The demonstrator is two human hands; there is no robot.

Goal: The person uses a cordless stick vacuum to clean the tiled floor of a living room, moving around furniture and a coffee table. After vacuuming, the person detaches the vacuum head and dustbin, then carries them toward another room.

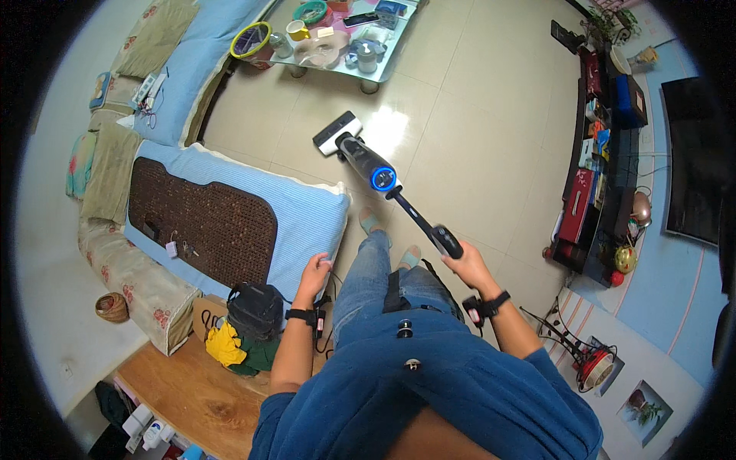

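Observation:
My right hand (468, 264) is closed around the black handle of an upright floor cleaner (371, 167), which has a blue-lit ring on its body. Its white and black floor head (338, 133) rests on the shiny tiled floor (477, 132), ahead of my feet and short of the glass coffee table. My left hand (315, 273) holds nothing; its fingers are partly bent and apart, beside the corner of the sofa with the blue striped cover (310, 201). Each of my wrists wears a black strap with a small device.
A glass coffee table (339, 72) with cups, jars and a phone stands ahead. Along the right runs a black TV cabinet (581, 230) loaded with boxes. A black backpack (256, 310) and a yellow cloth (225, 345) lie at the left by a wooden top (190, 397).

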